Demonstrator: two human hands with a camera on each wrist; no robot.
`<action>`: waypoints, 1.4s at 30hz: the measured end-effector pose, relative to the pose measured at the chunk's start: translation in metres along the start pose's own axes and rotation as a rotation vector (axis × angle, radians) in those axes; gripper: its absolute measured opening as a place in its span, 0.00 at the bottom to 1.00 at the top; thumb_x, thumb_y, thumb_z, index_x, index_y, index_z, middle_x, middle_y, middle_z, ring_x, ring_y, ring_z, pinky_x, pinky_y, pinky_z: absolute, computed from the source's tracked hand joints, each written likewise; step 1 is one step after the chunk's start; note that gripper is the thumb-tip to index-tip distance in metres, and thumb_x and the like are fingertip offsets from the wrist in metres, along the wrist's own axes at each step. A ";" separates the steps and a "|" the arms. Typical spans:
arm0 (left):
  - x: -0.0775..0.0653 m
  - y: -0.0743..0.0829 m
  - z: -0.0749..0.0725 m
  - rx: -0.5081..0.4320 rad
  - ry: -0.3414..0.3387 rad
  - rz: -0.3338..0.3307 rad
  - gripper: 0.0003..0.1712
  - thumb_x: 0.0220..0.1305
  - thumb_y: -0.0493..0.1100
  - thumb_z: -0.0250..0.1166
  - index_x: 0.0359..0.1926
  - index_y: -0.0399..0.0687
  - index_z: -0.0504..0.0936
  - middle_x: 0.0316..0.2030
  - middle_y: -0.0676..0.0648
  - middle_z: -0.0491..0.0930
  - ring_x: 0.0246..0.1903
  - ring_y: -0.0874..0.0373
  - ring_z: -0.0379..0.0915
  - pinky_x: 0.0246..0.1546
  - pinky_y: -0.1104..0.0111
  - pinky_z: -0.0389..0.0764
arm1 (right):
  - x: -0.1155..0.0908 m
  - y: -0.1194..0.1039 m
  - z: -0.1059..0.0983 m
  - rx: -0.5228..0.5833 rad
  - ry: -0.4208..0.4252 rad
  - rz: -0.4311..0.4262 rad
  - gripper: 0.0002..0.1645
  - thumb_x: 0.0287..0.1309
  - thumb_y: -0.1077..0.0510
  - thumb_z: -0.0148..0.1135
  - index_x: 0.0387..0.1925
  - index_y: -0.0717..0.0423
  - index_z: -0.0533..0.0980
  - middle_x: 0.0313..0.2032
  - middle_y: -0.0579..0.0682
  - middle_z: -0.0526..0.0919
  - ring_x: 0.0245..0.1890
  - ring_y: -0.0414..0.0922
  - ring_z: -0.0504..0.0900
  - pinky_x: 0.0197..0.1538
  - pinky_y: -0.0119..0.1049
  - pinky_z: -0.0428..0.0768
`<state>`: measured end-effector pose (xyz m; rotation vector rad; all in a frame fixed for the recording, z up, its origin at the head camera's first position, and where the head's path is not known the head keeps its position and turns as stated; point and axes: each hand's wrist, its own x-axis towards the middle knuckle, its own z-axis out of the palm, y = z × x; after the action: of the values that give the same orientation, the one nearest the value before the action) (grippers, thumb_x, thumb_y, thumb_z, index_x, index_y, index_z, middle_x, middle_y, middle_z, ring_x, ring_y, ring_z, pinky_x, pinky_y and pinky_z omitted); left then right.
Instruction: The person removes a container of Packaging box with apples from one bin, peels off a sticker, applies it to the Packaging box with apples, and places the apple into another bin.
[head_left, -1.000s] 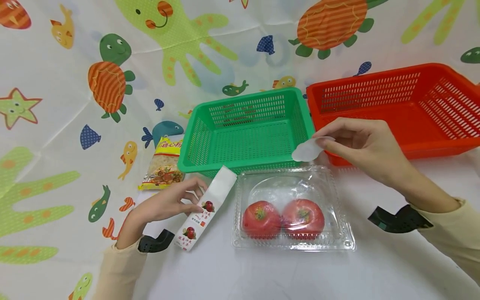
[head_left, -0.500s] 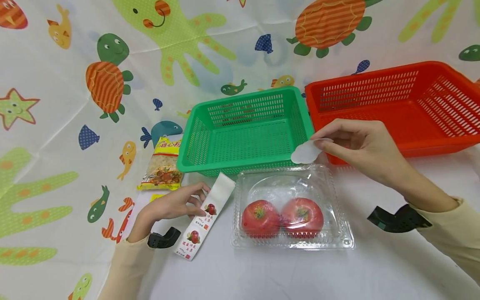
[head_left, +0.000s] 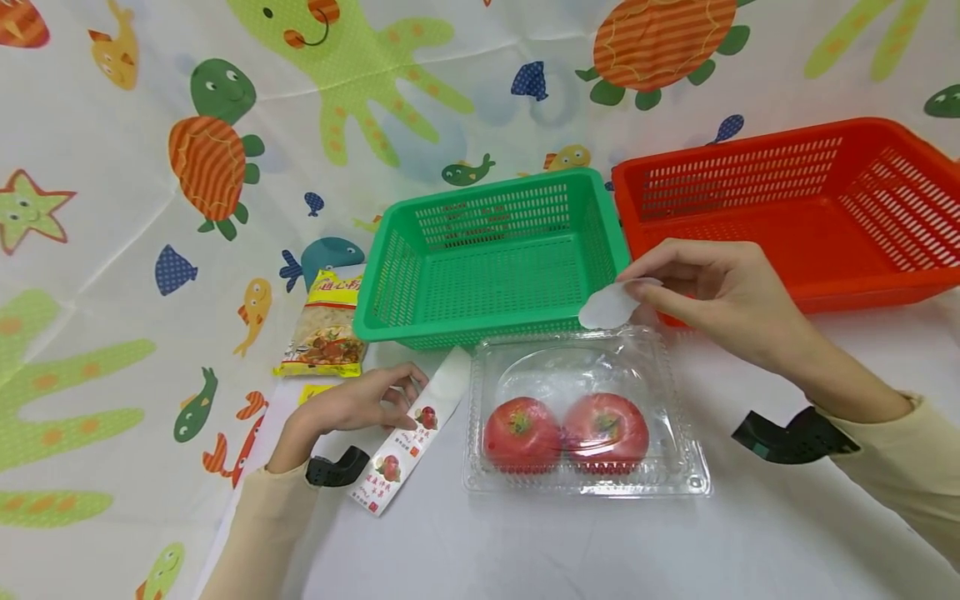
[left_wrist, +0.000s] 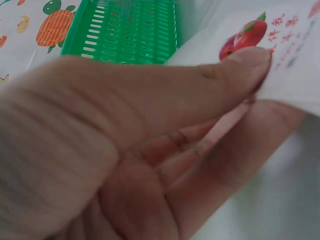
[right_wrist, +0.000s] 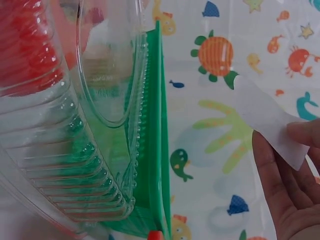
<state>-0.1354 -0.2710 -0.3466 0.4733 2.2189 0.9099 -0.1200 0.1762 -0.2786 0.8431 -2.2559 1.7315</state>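
Note:
Between thumb and fingers my left hand (head_left: 367, 402) pinches a white strip of stickers (head_left: 408, 442) printed with red apples and red lettering. The left wrist view shows the thumb pressed on the strip beside an apple print (left_wrist: 245, 37). My right hand (head_left: 712, 287) pinches a peeled sticker (head_left: 609, 307) by its edge, its white side showing, above the back right of a clear plastic box (head_left: 675, 417). Inside the closed box sit two red apples, one on the left (head_left: 522, 433) and one on the right (head_left: 606, 433). In the right wrist view the sticker (right_wrist: 270, 117) bends slightly.
A green basket (head_left: 480, 329) stands right behind the box. Beside it on the right is a red basket (head_left: 810, 296). A yellow-topped food bag (head_left: 326, 329) lies left of the green basket. A patterned sheet (head_left: 247, 167) covers the back and left.
The left hand and the sticker strip have shifted slightly right and down, and the strip's angle has changed a little. The right hand holds the sticker in nearly the same place.

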 end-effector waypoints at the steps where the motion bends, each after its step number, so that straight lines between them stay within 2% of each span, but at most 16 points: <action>1: 0.001 0.000 0.000 -0.001 0.004 0.000 0.29 0.64 0.33 0.73 0.62 0.33 0.71 0.41 0.44 0.77 0.31 0.54 0.77 0.32 0.68 0.82 | 0.001 0.000 0.000 -0.006 -0.001 -0.003 0.15 0.59 0.78 0.67 0.46 0.67 0.86 0.39 0.52 0.89 0.40 0.42 0.89 0.48 0.26 0.85; 4: 0.003 0.000 0.001 -0.003 0.008 -0.005 0.29 0.64 0.34 0.74 0.62 0.31 0.72 0.41 0.44 0.77 0.32 0.54 0.76 0.31 0.68 0.82 | 0.003 -0.002 0.002 0.000 -0.010 -0.009 0.15 0.59 0.78 0.68 0.46 0.66 0.86 0.39 0.53 0.89 0.40 0.43 0.89 0.48 0.27 0.85; 11: 0.008 0.000 0.003 0.002 0.017 -0.034 0.23 0.63 0.35 0.75 0.55 0.32 0.77 0.36 0.46 0.80 0.32 0.55 0.76 0.31 0.68 0.83 | 0.006 -0.006 0.004 0.005 -0.013 -0.026 0.16 0.57 0.80 0.67 0.45 0.66 0.86 0.39 0.53 0.89 0.38 0.41 0.89 0.46 0.27 0.86; 14: 0.008 0.003 0.004 0.028 0.032 -0.021 0.22 0.62 0.35 0.76 0.53 0.33 0.77 0.36 0.46 0.80 0.33 0.55 0.76 0.32 0.68 0.83 | 0.006 -0.009 0.005 0.008 -0.016 -0.033 0.15 0.57 0.80 0.68 0.44 0.66 0.86 0.39 0.53 0.89 0.39 0.43 0.89 0.45 0.28 0.86; 20: 0.008 0.010 0.007 0.147 0.111 -0.013 0.22 0.59 0.34 0.78 0.52 0.34 0.79 0.38 0.47 0.79 0.41 0.56 0.76 0.43 0.66 0.81 | 0.006 -0.015 0.007 -0.046 -0.025 -0.035 0.16 0.57 0.78 0.70 0.45 0.64 0.86 0.39 0.51 0.89 0.40 0.43 0.90 0.46 0.28 0.86; 24: 0.003 0.019 0.011 0.187 0.162 -0.052 0.25 0.59 0.34 0.78 0.54 0.34 0.78 0.40 0.45 0.80 0.42 0.52 0.77 0.43 0.63 0.83 | 0.006 -0.017 0.008 -0.044 -0.032 -0.025 0.15 0.57 0.78 0.70 0.45 0.64 0.86 0.39 0.51 0.89 0.40 0.43 0.89 0.46 0.28 0.86; 28: -0.004 0.034 0.015 0.280 0.247 -0.036 0.23 0.63 0.34 0.75 0.56 0.35 0.77 0.45 0.43 0.81 0.46 0.49 0.78 0.48 0.57 0.84 | 0.005 -0.018 0.010 -0.037 -0.037 -0.021 0.15 0.58 0.77 0.70 0.45 0.63 0.86 0.39 0.51 0.89 0.39 0.44 0.89 0.46 0.29 0.86; 33: -0.017 0.062 0.021 0.339 0.358 0.067 0.11 0.71 0.37 0.69 0.50 0.40 0.82 0.45 0.48 0.82 0.45 0.52 0.80 0.47 0.58 0.85 | 0.006 -0.019 0.011 -0.055 -0.040 -0.032 0.15 0.58 0.77 0.70 0.45 0.62 0.86 0.40 0.51 0.89 0.40 0.43 0.89 0.46 0.29 0.86; 36: -0.022 0.081 0.026 0.331 0.463 0.184 0.08 0.71 0.39 0.69 0.49 0.45 0.82 0.44 0.51 0.82 0.43 0.57 0.81 0.45 0.61 0.86 | 0.006 -0.020 0.012 -0.046 -0.036 -0.029 0.16 0.57 0.77 0.70 0.45 0.63 0.86 0.39 0.51 0.89 0.40 0.43 0.89 0.46 0.29 0.86; 39: -0.023 0.100 0.033 0.287 0.574 0.318 0.09 0.71 0.39 0.70 0.50 0.47 0.83 0.45 0.54 0.82 0.45 0.60 0.81 0.47 0.62 0.86 | 0.006 -0.021 0.014 -0.041 -0.019 -0.031 0.16 0.57 0.77 0.70 0.46 0.62 0.86 0.39 0.51 0.89 0.41 0.43 0.89 0.48 0.28 0.85; 42: -0.021 0.119 0.039 0.171 0.611 0.424 0.09 0.72 0.39 0.69 0.51 0.46 0.83 0.46 0.55 0.83 0.47 0.61 0.80 0.49 0.64 0.86 | 0.006 -0.024 0.018 -0.043 0.005 -0.037 0.16 0.58 0.77 0.70 0.46 0.62 0.86 0.39 0.51 0.89 0.42 0.43 0.89 0.51 0.27 0.84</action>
<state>-0.0843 -0.1824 -0.2715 0.8609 2.8265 1.2079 -0.1089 0.1538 -0.2617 0.8650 -2.2514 1.6621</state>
